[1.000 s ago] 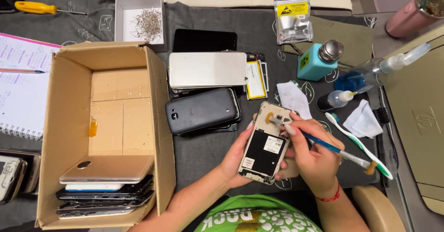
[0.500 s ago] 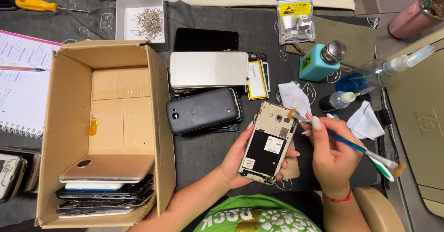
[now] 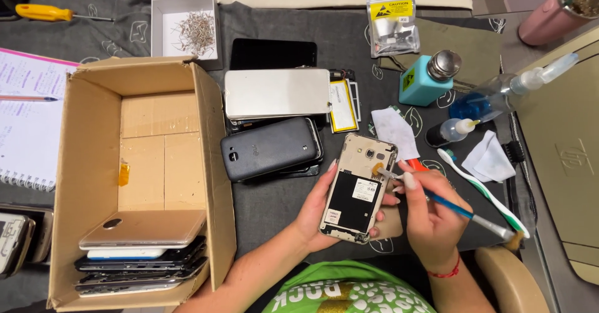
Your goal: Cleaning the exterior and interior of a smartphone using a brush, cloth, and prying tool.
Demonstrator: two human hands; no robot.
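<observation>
Left hand (image 3: 318, 216) grips open phone (image 3: 357, 189) — right hand (image 3: 430, 216) pinches tweezers (image 3: 390, 174) and brush (image 3: 465, 213). Yellow-labelled bag (image 3: 392, 23) behind teal bottle (image 3: 425, 79); cardboard box (image 3: 93, 169) left.

An opened smartphone (image 3: 357, 188) is lying back-side up, tilting slightly to the right, with its rear cover off: a gold frame is surrounding a black battery bearing a white label, and the camera lens is showing near the top edge. It is sitting just above the dark mat. A slim blue-handled tool (image 3: 458, 211) is slanting down to the right, its metal tip touching the phone's upper right corner.
</observation>
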